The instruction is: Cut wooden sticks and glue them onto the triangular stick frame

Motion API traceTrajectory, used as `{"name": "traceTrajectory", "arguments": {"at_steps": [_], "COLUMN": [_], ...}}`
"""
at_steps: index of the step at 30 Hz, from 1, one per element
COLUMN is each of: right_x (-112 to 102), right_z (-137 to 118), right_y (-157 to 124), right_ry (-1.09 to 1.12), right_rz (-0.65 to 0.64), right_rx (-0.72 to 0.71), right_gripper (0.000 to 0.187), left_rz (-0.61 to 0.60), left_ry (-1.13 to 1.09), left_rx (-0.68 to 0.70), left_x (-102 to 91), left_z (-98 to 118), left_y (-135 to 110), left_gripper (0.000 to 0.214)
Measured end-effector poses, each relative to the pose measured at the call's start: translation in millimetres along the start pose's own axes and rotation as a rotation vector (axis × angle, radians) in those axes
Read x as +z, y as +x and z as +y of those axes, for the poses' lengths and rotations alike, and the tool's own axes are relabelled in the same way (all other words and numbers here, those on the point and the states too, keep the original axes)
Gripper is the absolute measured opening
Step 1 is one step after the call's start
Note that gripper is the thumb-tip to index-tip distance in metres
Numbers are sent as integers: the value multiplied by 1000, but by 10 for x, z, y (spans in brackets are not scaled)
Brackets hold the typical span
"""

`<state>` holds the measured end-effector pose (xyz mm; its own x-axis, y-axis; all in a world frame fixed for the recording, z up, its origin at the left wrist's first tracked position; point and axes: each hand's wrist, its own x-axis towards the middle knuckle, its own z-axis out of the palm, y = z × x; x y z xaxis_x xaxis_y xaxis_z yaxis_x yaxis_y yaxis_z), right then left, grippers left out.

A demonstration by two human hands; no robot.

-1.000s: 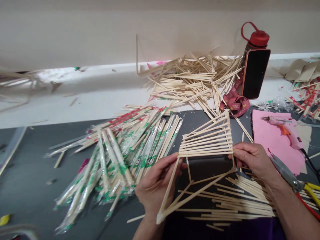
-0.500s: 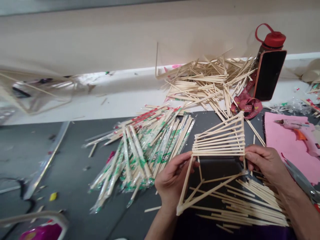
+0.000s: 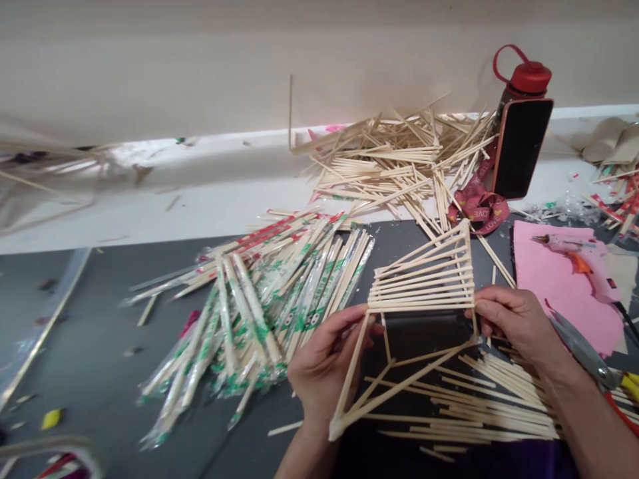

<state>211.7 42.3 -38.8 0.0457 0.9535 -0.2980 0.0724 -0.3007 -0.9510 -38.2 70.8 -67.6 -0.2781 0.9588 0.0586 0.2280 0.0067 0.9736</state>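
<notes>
Stick frame (image 3: 422, 307) | head view: slim, pale, wooden; ladder-like above, open and angular below | held between left hand (image 3: 322, 362) and right hand (image 3: 516, 326), each pinching one side | beyond left hand: glossy plastic-wrapped sticks (image 3: 255, 309) | beyond right hand: plastic glue gun (image 3: 603, 276) on flat pink sheet (image 3: 542, 279)

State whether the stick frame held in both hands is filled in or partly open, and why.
Partly open: the stick frame has closely spaced sticks across its upper face, but dark surface shows between its lower bars.
</notes>
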Motion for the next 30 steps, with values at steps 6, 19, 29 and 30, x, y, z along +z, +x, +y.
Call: {"name": "traceTrajectory", "arguments": {"at_steps": [6,19,29,30], "right_x": [6,-8,14,19], "right_z": [18,-3,-20,-29], "right_y": [15,10,19,22], "right_ry": [-3,70,117,127], "right_rz": [6,-30,-46,-38], "right_rx": [-4,31,75,78], "right_gripper": [23,28,44,46], "left_rz": [8,-15,-3,-3], "left_ry": [-21,-40,-87,-92], "left_rx": [15,49,3,1], "left_x": [0,35,84,88], "left_z": [17,-22,-15,-9], "left_y": [-4,38,36,36], "left_gripper": [19,18,21,21]}}
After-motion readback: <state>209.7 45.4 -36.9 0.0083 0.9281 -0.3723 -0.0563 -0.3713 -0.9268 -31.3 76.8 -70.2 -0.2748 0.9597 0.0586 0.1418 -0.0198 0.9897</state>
